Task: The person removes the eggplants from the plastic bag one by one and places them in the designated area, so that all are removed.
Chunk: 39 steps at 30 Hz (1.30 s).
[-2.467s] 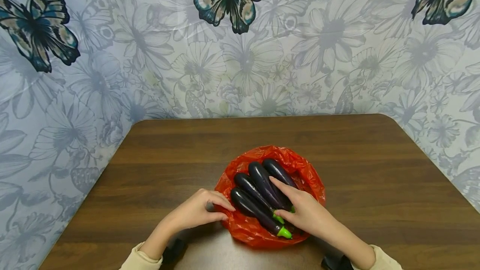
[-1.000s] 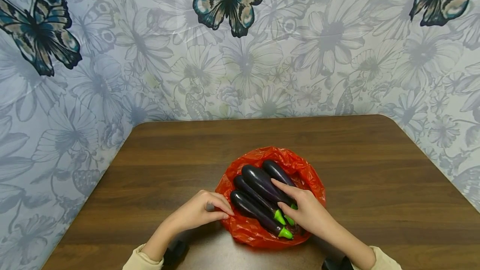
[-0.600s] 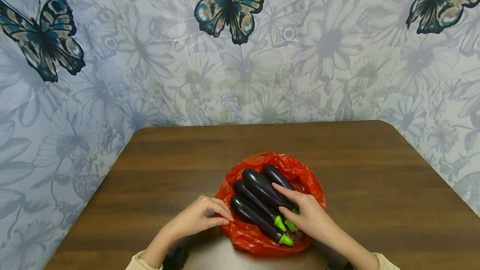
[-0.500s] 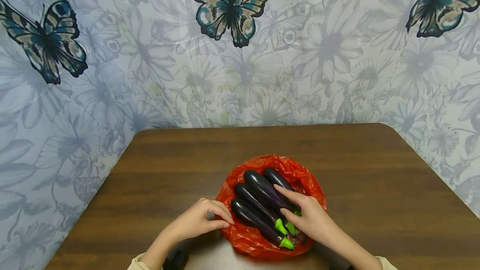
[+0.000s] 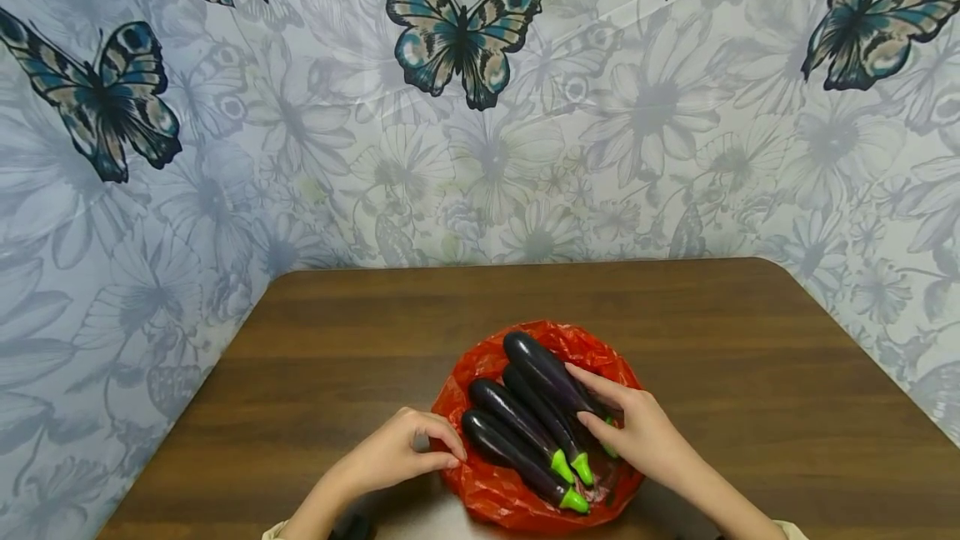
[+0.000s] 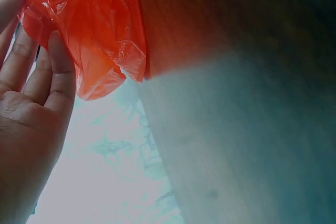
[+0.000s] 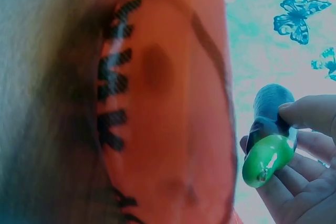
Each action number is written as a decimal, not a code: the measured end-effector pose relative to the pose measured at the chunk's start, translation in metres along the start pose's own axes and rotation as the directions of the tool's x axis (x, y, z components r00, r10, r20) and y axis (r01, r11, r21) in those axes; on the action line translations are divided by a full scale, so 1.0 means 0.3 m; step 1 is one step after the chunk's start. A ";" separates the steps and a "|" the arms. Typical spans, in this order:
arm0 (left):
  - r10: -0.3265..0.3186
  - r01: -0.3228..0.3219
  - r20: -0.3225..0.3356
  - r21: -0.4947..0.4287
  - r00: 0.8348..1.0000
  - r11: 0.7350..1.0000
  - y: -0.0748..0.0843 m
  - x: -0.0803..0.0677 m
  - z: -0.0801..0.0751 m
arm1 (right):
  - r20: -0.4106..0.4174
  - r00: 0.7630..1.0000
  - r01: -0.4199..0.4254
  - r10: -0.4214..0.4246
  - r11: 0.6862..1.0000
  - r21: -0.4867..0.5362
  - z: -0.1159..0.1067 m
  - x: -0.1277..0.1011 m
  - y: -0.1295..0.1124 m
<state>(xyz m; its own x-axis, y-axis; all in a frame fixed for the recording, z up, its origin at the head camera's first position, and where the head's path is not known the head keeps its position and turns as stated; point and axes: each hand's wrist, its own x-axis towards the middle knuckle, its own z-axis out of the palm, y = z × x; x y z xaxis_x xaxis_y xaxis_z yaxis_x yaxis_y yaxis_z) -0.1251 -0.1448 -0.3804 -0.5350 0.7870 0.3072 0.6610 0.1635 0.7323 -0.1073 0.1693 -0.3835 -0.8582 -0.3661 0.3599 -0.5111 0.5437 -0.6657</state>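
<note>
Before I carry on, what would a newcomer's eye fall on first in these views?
Probably the bright red plastic bag, open on the brown table, with glossy dark eggplants with vivid green caps inside it. Next, the two hands: the left hand pinching the bag's left edge, the right hand gripping the farthest eggplant. Behind the table, a large teal butterfly stands out on the pale floral backdrop.

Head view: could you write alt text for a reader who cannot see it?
A right hand grips a dark eggplant beside three more eggplants in a red plastic bag on a brown table. The left hand pinches the bag's edge.
</note>
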 end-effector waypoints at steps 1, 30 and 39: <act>0.005 -0.005 0.001 -0.003 1.000 1.000 -0.001 0.000 0.000 | -0.007 1.000 0.004 -0.004 1.000 -0.002 -0.004 0.000 0.001; 0.055 -0.055 -0.012 -0.016 0.998 0.998 -0.031 -0.018 0.014 | -0.149 0.980 -0.147 0.134 0.986 -0.082 -0.266 -0.037 0.233; 0.079 -0.079 -0.015 -0.004 0.997 0.997 -0.032 -0.012 0.004 | -0.161 0.976 -0.167 0.146 0.979 -0.120 -0.296 -0.037 0.307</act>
<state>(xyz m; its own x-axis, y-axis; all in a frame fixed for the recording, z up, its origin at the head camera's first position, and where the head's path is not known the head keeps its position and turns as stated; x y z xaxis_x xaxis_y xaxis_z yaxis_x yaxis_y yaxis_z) -0.1290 -0.1485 -0.3893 -0.4888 0.7886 0.3731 0.6994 0.0987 0.7079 -0.1492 0.2906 -0.3908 -0.9202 -0.1561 0.3590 -0.3630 0.6839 -0.6329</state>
